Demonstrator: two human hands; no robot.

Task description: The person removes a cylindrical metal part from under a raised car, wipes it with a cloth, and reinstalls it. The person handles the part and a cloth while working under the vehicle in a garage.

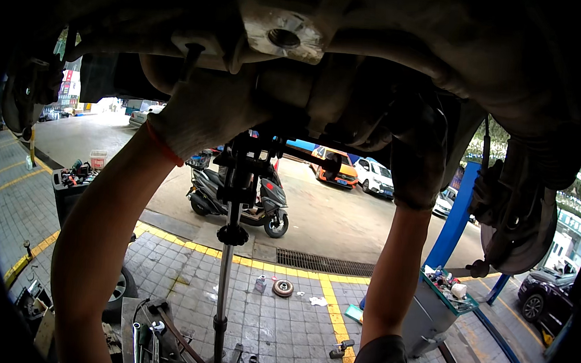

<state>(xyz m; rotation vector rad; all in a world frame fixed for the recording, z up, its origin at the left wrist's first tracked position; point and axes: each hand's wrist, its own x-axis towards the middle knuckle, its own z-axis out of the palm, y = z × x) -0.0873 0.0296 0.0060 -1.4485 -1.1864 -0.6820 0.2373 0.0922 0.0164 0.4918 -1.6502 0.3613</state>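
I look out from beneath a raised vehicle's underside (392, 48), with a bare metal bracket (286, 38) overhead. My left hand (205, 106), in a pale knit glove with red cuff, reaches up among the parts; its fingers are hidden in shadow. My right hand (412, 149), in a dark, grimy-looking glove, is raised into the dark parts on the right; what it touches is unclear. Between my arms stands a jack post (225, 277) with a black clamp-like head (245, 165) just under the parts.
Hanging brake assembly (511, 221) and blue lift column (455, 211) at right, above a tool cart (442, 310). Tools (151, 336) lie low left near a tire (121, 291). A round metal part (282, 287) is on the tiles. A scooter (269, 200) and cars (334, 167) stand beyond.
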